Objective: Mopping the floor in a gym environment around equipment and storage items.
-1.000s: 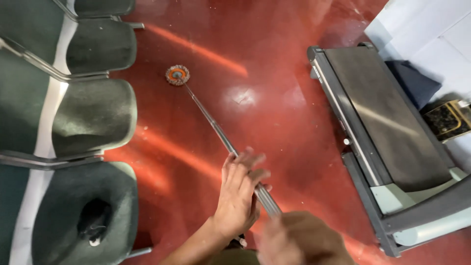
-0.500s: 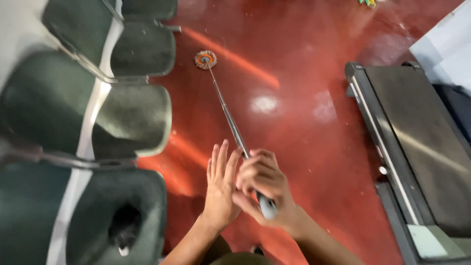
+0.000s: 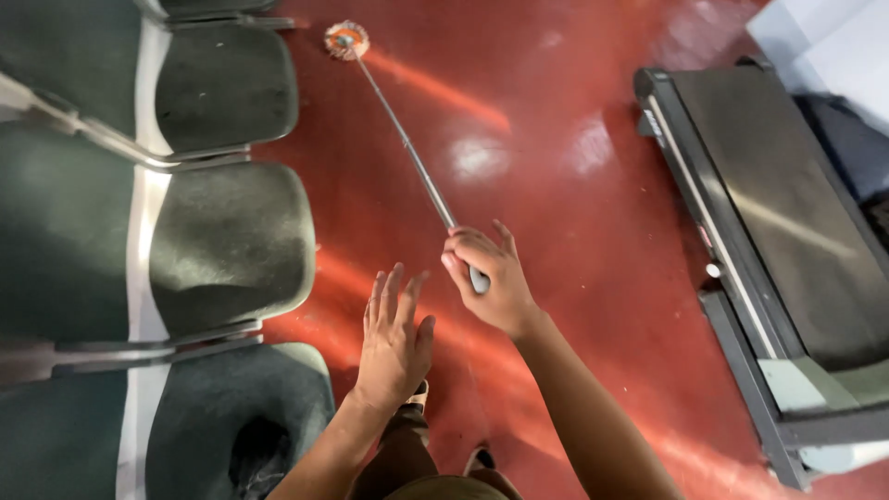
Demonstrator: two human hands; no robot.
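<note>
The right hand [image 3: 491,282] was clamped on the mop's [image 3: 407,153] grey grip; the left hand [image 3: 394,343] hovered spread, empty. Its thin pole ran toward 11 o'clock to the orange head [image 3: 346,40] on the red floor [image 3: 556,185] beside chairs [image 3: 231,241]. It looked light, stiff, best held at the grip.

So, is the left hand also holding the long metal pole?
No, the left hand is open and apart from the pole; only the right hand grips its end.
</note>
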